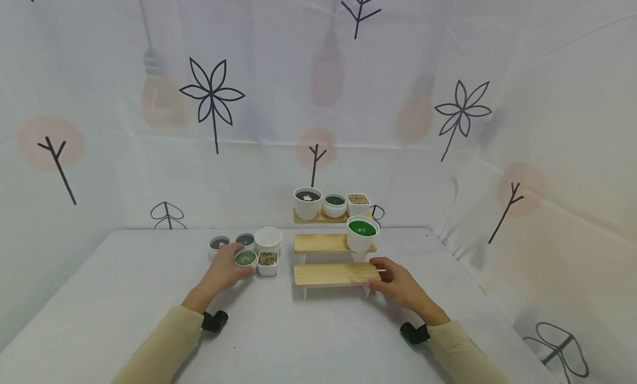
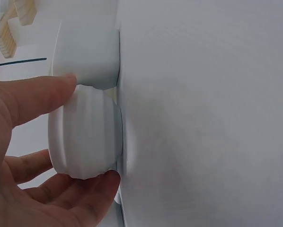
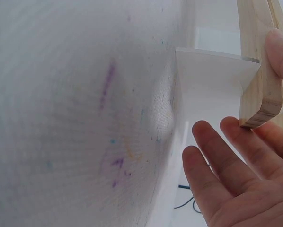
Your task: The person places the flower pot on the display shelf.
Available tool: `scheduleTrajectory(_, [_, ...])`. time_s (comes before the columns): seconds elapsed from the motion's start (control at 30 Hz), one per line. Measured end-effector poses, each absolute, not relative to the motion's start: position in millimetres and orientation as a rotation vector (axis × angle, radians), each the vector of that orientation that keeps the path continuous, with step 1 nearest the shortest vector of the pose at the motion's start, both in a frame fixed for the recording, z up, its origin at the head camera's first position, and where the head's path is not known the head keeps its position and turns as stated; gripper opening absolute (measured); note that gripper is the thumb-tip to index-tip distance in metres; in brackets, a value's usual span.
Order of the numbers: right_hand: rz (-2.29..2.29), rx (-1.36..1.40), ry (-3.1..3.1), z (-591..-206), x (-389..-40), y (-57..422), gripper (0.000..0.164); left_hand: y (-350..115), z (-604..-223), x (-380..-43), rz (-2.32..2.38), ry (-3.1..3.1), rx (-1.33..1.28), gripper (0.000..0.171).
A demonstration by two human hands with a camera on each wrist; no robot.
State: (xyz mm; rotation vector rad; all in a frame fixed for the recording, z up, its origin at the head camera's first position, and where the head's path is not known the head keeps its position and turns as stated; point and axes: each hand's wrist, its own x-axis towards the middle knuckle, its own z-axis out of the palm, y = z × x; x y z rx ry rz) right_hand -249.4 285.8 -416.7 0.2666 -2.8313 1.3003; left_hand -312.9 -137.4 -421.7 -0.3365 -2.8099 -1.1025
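In the head view my left hand is around a small round white pot with a green top. The left wrist view shows my thumb on one side of this ribbed pot and fingers on the other, the pot standing on the table. A square white pot with speckled filling stands right beside it. My right hand holds the right end of the lowest wooden board of a three-step stand. In the right wrist view, thumb and fingertips touch the board's end; the other fingers are spread.
Behind the left hand are two dark-topped pots and a white round dish. A larger green-filled pot stands on the middle step's right end. Three pots, one dark-filled, line the top step. A printed cloth hangs behind.
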Motion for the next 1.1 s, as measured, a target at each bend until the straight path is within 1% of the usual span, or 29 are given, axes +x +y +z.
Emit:
scheduleTrajectory(0.5, [1.272,0.264,-2.844,-419.7,-249.4,286.8,0.065,-137.7,-424.0,-313.4,-1.102,-2.804,-0.309,0.071])
scheduleTrajectory(0.77, [1.267,0.222,-2.864,-419.3,-249.8,287.1,0.068,-137.1,-420.3,-306.6,-1.093,-2.824,-0.267,0.072])
scheduleTrajectory(0.87, [1.254,0.255,-2.861,-417.8,-249.2,287.1,0.067,-137.6,-417.1,-303.4,-1.110,-2.818,-0.254,0.072])
scheduleTrajectory(1.1, [1.245,0.272,-2.855,-417.2,-248.9,286.3,0.067,-137.0,-409.1,-301.5,-1.091,-2.750,-0.286,0.067])
